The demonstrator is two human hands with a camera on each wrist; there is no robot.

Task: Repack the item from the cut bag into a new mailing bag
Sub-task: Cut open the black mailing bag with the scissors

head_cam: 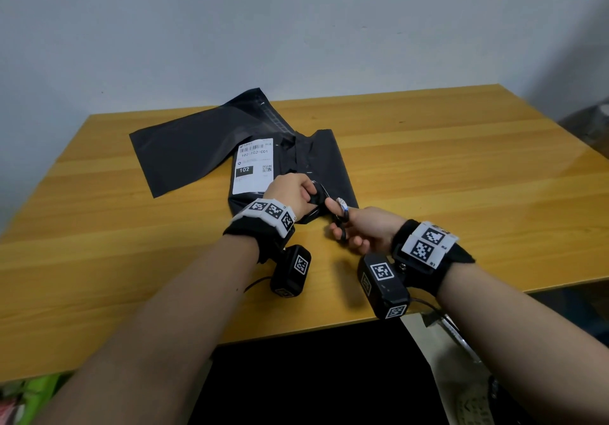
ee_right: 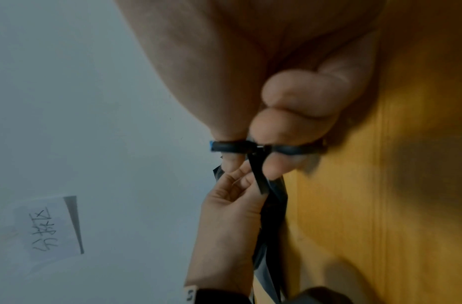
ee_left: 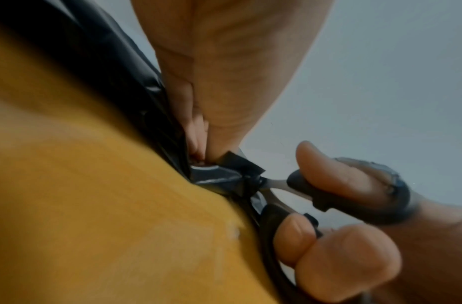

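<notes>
A filled black mailing bag (head_cam: 316,164) with a white shipping label (head_cam: 253,164) lies mid-table. My left hand (head_cam: 290,190) pinches its near edge (ee_left: 224,174) and lifts the plastic a little. My right hand (head_cam: 362,230) grips black-handled scissors (head_cam: 342,217), thumb and fingers through the loops (ee_left: 354,197). The blades meet the pinched plastic beside my left fingers (ee_right: 240,185); the blade tips are hidden in the bag. A flat, empty black mailing bag (head_cam: 197,147) lies behind and left, partly under the filled one.
The wooden table (head_cam: 461,167) stands against a pale wall. Its front edge runs close below my wrists. A paper note with handwriting (ee_right: 50,228) hangs on the wall. Clutter shows on the floor at the lower left and lower right.
</notes>
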